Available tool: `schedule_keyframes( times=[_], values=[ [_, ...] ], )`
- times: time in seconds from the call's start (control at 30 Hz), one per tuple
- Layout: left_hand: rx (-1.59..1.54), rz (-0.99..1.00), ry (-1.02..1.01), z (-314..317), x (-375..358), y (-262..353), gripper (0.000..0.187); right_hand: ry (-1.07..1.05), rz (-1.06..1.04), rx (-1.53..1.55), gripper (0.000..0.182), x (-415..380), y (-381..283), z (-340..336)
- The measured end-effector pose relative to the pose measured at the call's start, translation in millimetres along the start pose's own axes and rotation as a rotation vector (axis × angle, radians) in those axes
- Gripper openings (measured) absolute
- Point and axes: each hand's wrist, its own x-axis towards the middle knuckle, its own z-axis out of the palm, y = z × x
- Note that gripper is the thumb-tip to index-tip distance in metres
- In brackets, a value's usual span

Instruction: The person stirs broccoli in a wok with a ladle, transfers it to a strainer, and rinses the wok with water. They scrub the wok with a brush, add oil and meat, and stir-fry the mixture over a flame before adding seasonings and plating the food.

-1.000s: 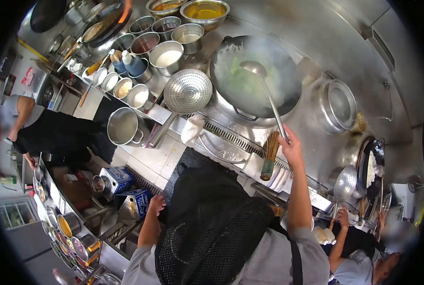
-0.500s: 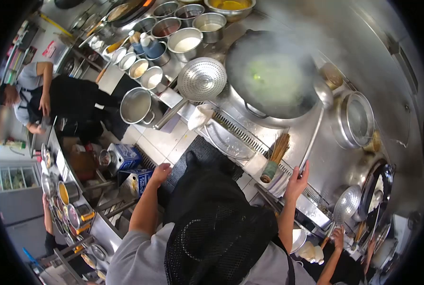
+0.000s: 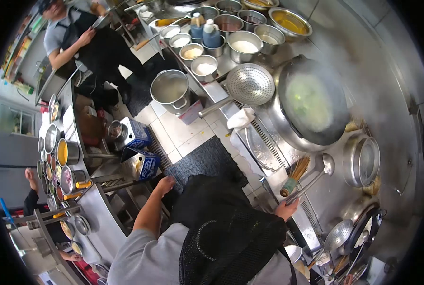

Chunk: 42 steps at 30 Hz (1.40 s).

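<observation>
My right hand is closed round the handle end of a metal ladle. The ladle's bowl hangs over the steel counter, just below the wok and apart from it. Green food lies in pale, steaming liquid inside the wok. Beside the ladle's handle is a bamboo wok brush with a green band. My left hand hangs low by the floor mat, its fingers loosely curled and nothing visible in them. A perforated strainer rests to the left of the wok.
Seasoning pots and squeeze bottles line the far counter. A stockpot stands left of the strainer. On the right is a steel basin. A co-worker holds a metal pan at upper left. Blue tins sit under the left counter.
The camera view has turned. My right hand has drawn the ladle back, and its bowl has moved from the wok's rim to over the counter. My left hand still hangs at my side.
</observation>
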Motion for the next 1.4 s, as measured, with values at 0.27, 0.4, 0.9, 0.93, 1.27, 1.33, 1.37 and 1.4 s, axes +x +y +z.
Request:
schedule_keyframes(
  times=[0.27, 0.4, 0.9, 0.93, 1.27, 1.33, 1.37, 1.4],
  values=[
    [-0.546, -0.522, 0.293, -9.5, -82.0, -0.9, 0.02, -0.11, -0.007, -0.175, 0.083, 14.1, 5.0, 22.2],
    [-0.613, -0.47, 0.306, -13.3, -115.1, -35.3, 0.015, -0.24, 0.002, -0.161, 0.089, 23.5, 7.9, 14.5],
    [-0.747, -0.675, 0.104, -11.0, -159.0, -139.7, 0.01, 0.213, -0.13, -0.169, 0.067, -102.1, -54.7, -19.3],
    [-0.711, -0.657, 0.045, -19.6, -151.0, -134.5, 0.014, 0.201, -0.141, -0.14, 0.067, -114.3, -55.1, -22.2],
    [-0.515, -0.264, 0.074, -91.8, -48.8, -66.0, 0.017, 0.161, 0.048, -0.134, 0.055, -200.9, -18.3, -32.4],
    [-0.513, -0.247, 0.101, -87.5, -34.3, -54.0, 0.017, 0.095, -0.034, -0.098, 0.048, -207.0, -23.1, -32.6],
    [-0.519, -0.232, 0.079, -83.5, -28.7, -44.8, 0.016, 0.095, -0.028, -0.092, 0.048, -208.2, -28.1, -30.5],
    [-0.528, -0.217, 0.057, -81.6, -23.8, -38.1, 0.015, 0.083, -0.128, -0.049, 0.044, -206.7, -39.4, -27.8]
  ],
)
